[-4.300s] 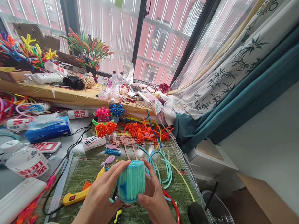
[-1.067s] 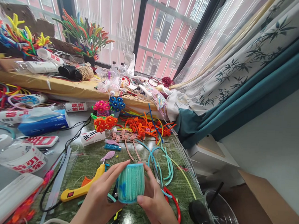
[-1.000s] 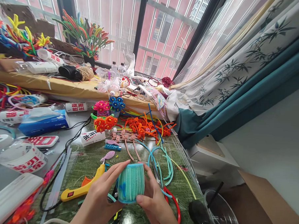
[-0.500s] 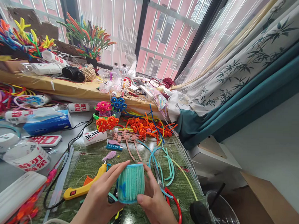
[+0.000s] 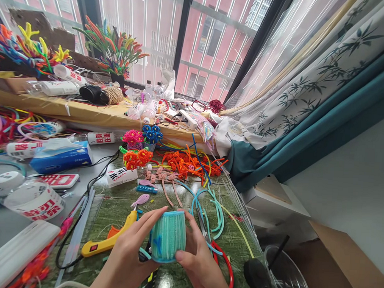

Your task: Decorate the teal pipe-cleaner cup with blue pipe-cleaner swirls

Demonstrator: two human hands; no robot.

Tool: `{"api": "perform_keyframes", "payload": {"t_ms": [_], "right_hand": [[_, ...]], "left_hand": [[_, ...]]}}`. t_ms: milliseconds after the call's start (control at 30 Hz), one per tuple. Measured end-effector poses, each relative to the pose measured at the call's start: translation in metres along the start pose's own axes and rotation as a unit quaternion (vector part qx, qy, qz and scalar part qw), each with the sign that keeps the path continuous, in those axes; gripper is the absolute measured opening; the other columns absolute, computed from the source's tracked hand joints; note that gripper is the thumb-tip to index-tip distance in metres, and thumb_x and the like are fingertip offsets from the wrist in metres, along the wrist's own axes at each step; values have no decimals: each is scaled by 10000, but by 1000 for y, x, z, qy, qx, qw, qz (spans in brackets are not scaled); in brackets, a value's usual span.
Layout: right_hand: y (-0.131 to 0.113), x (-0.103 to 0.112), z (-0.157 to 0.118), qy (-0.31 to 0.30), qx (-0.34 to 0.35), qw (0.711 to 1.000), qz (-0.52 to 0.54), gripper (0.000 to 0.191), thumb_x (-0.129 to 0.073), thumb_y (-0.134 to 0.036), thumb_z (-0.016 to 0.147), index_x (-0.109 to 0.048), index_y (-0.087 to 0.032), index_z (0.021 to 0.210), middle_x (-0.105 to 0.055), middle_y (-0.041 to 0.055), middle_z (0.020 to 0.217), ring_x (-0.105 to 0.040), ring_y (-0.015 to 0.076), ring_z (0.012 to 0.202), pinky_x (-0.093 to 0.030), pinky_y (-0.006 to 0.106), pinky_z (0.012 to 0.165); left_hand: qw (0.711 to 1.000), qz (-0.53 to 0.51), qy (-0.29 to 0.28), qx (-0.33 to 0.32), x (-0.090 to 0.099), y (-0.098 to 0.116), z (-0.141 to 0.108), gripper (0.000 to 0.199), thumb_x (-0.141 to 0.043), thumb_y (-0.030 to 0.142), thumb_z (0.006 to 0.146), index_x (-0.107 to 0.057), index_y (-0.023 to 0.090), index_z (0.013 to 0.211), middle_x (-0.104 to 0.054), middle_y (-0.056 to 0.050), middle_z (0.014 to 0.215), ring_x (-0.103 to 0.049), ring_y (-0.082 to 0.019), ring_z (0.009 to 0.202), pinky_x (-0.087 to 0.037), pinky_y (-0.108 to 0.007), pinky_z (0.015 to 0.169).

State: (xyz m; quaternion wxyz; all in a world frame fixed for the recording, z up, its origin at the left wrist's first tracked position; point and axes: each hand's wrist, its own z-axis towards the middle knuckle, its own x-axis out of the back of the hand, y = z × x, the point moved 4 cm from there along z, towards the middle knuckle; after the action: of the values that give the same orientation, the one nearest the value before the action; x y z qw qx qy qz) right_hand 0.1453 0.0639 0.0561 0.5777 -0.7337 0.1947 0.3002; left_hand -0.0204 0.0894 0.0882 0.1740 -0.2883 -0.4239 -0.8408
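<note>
A small teal cup wrapped in fuzzy pipe cleaners (image 5: 169, 236), with a blue rim and a blue mark on its side, is held up between both hands. My left hand (image 5: 130, 243) grips its left side, fingers at the top and thumb underneath. On the other side my right hand (image 5: 201, 259) closes round it, the thumb pressing its lower front. Left of the hands lies a yellow hot glue gun (image 5: 111, 241). Red-handled scissors (image 5: 226, 264) rest just right of my right hand, beside loose teal pipe cleaners (image 5: 219, 219).
Orange pipe-cleaner flowers (image 5: 181, 162) and small flower pots (image 5: 137, 157) stand farther back. A blue tissue pack (image 5: 62, 156) and labelled bottles (image 5: 122, 177) lie to the left. A clear plastic cup (image 5: 288, 275) stands at the lower right near a cardboard box (image 5: 346, 257).
</note>
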Motion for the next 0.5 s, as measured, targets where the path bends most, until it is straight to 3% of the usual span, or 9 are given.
{"api": "perform_keyframes", "payload": {"t_ms": [333,500], "right_hand": [[0,-1,2,11,-7,1000,-10,958,-996,-336,569,-511,-236,1389,-698,124,1318,-673,342,1209,-548,421,972],[-1,-1,1,11,-8,1000,4,927,-996,-308,575,-538,-241,1378,-702,114,1318,-672,335,1215,-538,429,990]], "left_hand": [[1000,-6,15,-7,0,-2,-1,988,-619,8,610,-402,387,1497,-680,-24,1353,-705,-221,1196,-582,-290,969],[1000,-3,6,-2,2,0,-1,1013,-653,-14,606,-400,410,1491,-682,2,1352,-700,-189,1202,-566,-253,979]]}}
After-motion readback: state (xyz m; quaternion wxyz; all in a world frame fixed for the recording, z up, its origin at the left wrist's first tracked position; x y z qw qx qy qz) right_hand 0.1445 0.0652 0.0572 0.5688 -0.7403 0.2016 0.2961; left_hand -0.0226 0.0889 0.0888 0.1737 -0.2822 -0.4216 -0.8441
